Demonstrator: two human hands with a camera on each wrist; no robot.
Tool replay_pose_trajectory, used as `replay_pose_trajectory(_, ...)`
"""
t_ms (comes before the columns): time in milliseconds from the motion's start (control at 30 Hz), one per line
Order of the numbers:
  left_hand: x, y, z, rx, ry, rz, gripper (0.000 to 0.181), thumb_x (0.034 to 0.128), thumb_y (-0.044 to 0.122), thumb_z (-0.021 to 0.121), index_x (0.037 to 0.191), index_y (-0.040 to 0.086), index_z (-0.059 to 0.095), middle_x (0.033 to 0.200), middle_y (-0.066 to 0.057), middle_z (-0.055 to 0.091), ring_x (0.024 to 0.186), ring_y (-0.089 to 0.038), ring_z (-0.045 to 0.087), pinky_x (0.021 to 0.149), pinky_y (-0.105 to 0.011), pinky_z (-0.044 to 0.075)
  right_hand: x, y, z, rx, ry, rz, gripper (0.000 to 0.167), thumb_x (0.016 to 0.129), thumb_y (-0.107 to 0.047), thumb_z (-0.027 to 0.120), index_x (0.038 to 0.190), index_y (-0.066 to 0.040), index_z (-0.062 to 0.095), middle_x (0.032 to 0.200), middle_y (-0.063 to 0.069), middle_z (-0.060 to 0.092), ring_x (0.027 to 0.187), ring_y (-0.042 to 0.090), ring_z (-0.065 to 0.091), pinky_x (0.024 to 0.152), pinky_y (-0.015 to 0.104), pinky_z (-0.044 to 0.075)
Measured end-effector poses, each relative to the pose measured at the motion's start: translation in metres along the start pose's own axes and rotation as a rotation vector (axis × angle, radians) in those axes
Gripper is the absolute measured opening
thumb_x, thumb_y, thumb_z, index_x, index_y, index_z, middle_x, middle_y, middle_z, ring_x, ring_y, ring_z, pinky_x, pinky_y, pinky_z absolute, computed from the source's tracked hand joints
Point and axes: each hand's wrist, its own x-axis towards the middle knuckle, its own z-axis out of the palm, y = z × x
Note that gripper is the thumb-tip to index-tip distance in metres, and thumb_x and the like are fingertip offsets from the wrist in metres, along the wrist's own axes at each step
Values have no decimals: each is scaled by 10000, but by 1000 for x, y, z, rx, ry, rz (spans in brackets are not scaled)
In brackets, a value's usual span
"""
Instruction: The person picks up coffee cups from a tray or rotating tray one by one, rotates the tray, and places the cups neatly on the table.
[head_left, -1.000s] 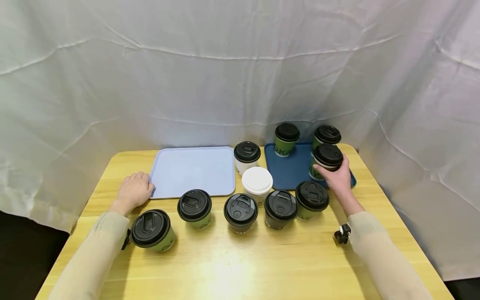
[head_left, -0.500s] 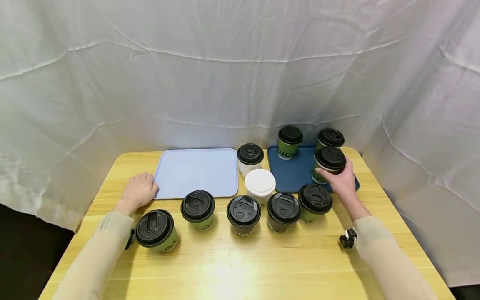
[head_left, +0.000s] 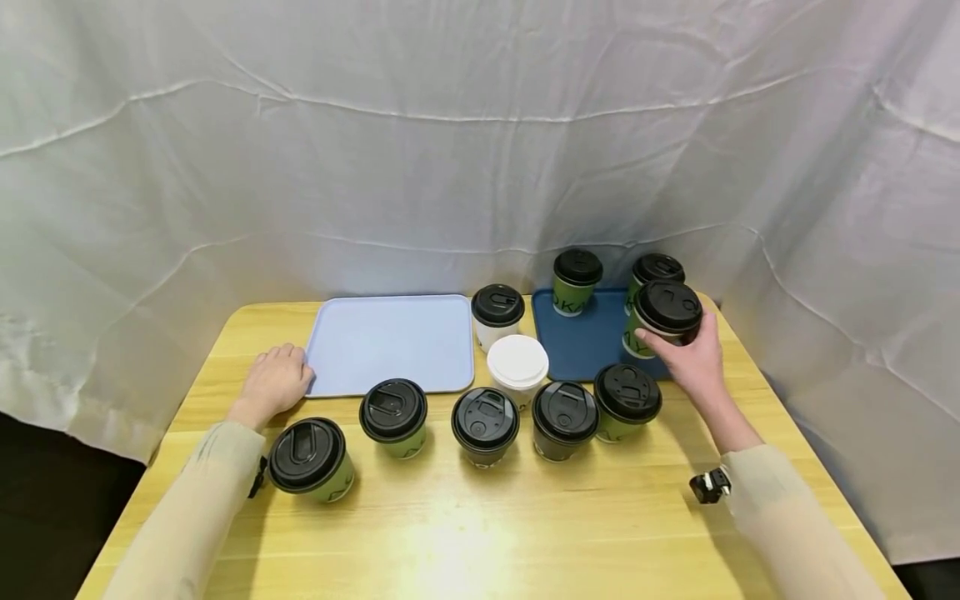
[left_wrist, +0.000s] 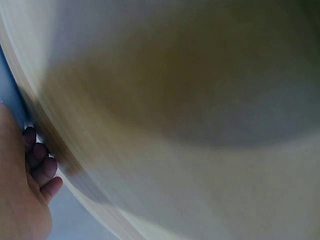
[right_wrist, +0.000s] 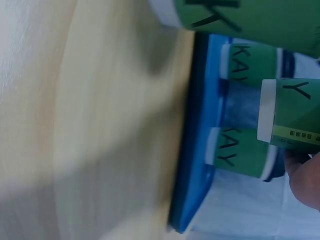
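Note:
My right hand (head_left: 697, 354) grips a green paper cup (right_wrist: 295, 112) with a black lid, thumb on its near side. The right wrist view shows its base raised above the dark blue tray (head_left: 581, 342). Two similar cups stand on that tray: one green cup (head_left: 572, 296) at its back left, another green cup (head_left: 633, 287) at its back right, partly hidden behind the held one. At the left edge of the light blue tray (head_left: 393, 342), my left hand (head_left: 276, 382) rests palm down on the table. Its fingers look loosely bent in the left wrist view, holding nothing visible.
Before the trays stand green cups (head_left: 626, 400) and dark grey cups (head_left: 486, 425), all black-lidded. A white-lidded cup (head_left: 517, 367) and a white cup with black lid (head_left: 495, 321) stand between the trays. Another green cup (head_left: 311, 462) is near my left forearm. A pale curtain (head_left: 450, 183) hangs behind.
My right hand has shifted to the right and slightly up with the green cup in its grip. The left hand stays in place beside the light blue tray.

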Motion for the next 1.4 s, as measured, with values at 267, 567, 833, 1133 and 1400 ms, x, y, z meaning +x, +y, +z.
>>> replay_pose_trajectory(267, -2, -1, 0, -9, -1, -2, 317, 1021, 220, 393, 1074, -58, 535, 1160, -278, 560, 1092, -461, 520, 960, -613, 391, -19, -32, -8, 3, -8, -113, 927, 830, -7, 839, 1576, -153, 308, 1445, -8, 442, 1178, 40, 544, 931, 129, 457)
replay_pose_trajectory(567, -2, 1, -3, -19, -12, -7, 341, 1026, 213, 389, 1120, -81, 536, 1196, -294, 556, 1130, -479, 512, 979, -622, 384, -44, -69, -18, 55, -8, -237, 978, 764, 134, 823, 1564, -170, 350, 1470, -36, 470, 1242, 99, 552, 990, 173, 448)
replay_pose_trajectory(833, -2, 0, -1, -21, -25, 0, 369, 1031, 225, 367, 1145, -87, 526, 1225, -305, 547, 1164, -485, 503, 987, -623, 380, -65, -93, -24, 147, -48, -381, 988, 657, 257, 789, 1522, -59, 432, 1444, 107, 536, 1237, 179, 585, 1020, 219, 452)
replay_pose_trajectory(1133, -2, 1, -2, -9, -27, 11, 357, 1034, 230, 370, 1119, -81, 523, 1188, -296, 551, 1115, -468, 516, 962, -614, 391, -99, -108, -25, 152, -142, -409, 1020, 601, 301, 785, 1511, 13, 425, 1427, 54, 552, 1246, 138, 580, 1012, 192, 450)
replay_pose_trajectory(1400, -2, 0, -2, -9, -13, 5, 344, 1028, 222, 373, 1100, -76, 530, 1184, -295, 554, 1110, -475, 515, 948, -614, 391, -126, -109, -26, 101, -295, -339, 1032, 617, 266, 820, 1527, 17, 400, 1413, 21, 571, 1267, 111, 561, 1019, 182, 425)
